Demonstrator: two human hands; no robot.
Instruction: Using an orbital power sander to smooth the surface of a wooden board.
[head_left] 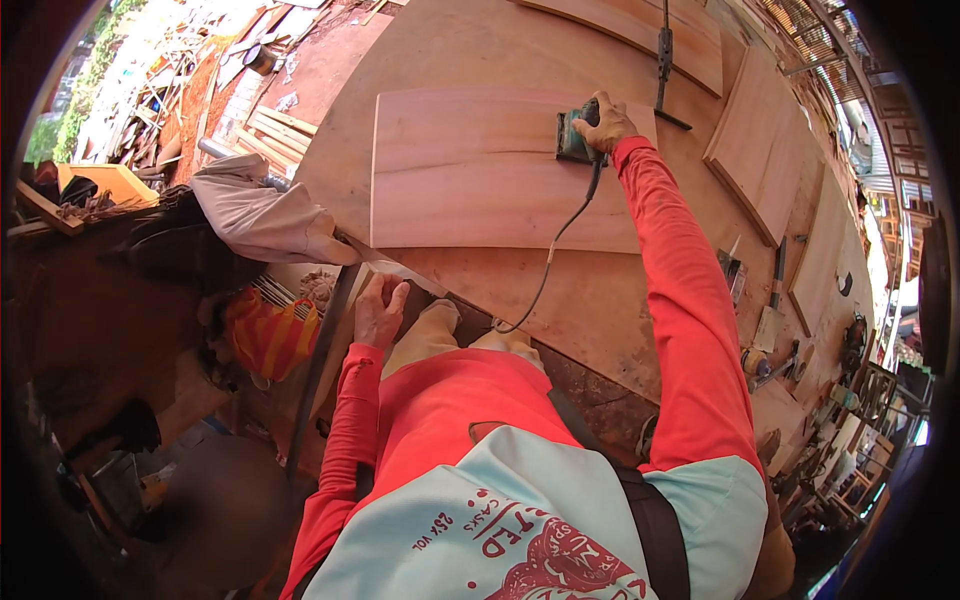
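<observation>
- Gripping the boxy green power sander (pixel 572 138) is the right hand (pixel 604 124).
- The sander rests on a rectangular reddish wooden board (pixel 470 190), right of middle.
- The left hand (pixel 380 310) is released, loosely curled.

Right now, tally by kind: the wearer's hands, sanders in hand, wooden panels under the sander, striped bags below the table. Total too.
Left hand and right hand: 2
Sander: 1
Wooden panel: 1
Striped bag: 1
Total: 5
</observation>
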